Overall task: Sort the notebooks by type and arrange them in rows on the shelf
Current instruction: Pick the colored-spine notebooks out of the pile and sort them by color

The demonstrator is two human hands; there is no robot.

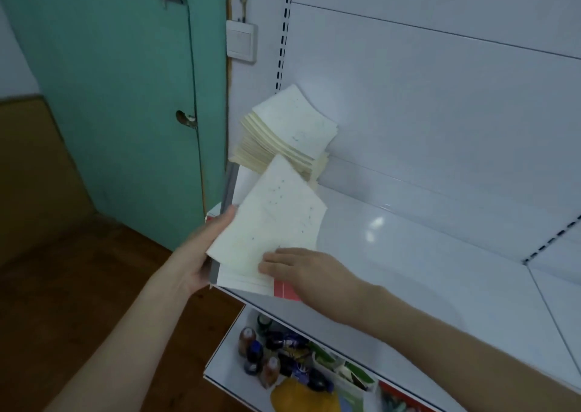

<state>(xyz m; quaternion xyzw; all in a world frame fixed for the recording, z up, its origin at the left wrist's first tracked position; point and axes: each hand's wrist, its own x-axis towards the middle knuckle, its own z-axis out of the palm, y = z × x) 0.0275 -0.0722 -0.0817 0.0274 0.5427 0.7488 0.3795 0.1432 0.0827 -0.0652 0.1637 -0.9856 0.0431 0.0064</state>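
Observation:
A cream notebook with small dark speckles lies tilted at the left front corner of the white shelf, on top of other white notebooks. My left hand grips its left edge from the shelf's side. My right hand rests on its lower right corner, fingers curled at the edge. Behind it, at the shelf's back left, stands a tall fanned stack of cream notebooks with a similar speckled cover on top.
A red label strip runs along the shelf's front edge. The lower shelf holds small bottles and packets. A green door and a wall switch are to the left, above a brown wooden floor.

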